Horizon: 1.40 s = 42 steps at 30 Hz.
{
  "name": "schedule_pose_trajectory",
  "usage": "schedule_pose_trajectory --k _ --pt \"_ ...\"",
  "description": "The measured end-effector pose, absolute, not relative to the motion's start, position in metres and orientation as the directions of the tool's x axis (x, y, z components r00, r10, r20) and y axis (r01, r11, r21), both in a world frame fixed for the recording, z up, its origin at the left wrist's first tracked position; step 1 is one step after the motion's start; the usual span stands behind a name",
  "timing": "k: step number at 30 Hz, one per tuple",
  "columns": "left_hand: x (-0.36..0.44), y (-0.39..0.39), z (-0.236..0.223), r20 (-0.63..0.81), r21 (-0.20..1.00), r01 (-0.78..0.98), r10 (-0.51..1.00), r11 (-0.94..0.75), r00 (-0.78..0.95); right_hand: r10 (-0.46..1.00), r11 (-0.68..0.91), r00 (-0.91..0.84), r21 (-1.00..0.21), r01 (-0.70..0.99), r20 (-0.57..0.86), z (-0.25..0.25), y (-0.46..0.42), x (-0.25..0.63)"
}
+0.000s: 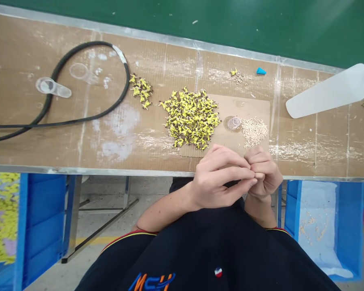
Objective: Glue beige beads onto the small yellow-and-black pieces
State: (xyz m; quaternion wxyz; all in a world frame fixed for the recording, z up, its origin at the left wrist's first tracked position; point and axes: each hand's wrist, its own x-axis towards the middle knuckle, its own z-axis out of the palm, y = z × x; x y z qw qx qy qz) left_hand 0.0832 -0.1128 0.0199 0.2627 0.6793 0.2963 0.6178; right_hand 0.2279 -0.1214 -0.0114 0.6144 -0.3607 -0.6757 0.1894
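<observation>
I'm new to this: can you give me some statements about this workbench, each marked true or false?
1. The left hand and right hand meet at the fingers. True.
2. The yellow pile is right of the pale pieces. False: the yellow pile is left of them.
3. The black cable lies straight. False: the black cable makes a loop.
4. A white bottle is to the right of both hands. True.
5. A small blue cone sits beyond the pale pieces. True.
</observation>
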Motion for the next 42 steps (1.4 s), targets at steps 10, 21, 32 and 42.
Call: schedule_pose_trajectory --k 10,21,32,42 --pt "0.075 -0.119 0.028 0.725 0.667 0.163 0.684 -0.727 0.084 0.617 0.694 0.041 -0.569 0.441 0.786 0.002 -0.126 0.23" --pt "0.067 -0.126 0.03 0.74 0.632 0.177 0.655 -0.754 0.149 0.59 0.699 -0.039 -0.486 0.525 0.806 0.007 -0.138 0.238" --pt "0.064 -0.128 0.03 0.767 0.613 0.151 0.63 -0.776 0.123 0.602 0.683 -0.076 -0.463 0.565 0.795 0.017 -0.15 0.237" --pt "0.059 -0.13 0.029 0.785 0.585 0.126 0.599 -0.801 0.156 0.573 0.703 -0.126 -0.406 0.584 0.81 0.022 -0.151 0.241"
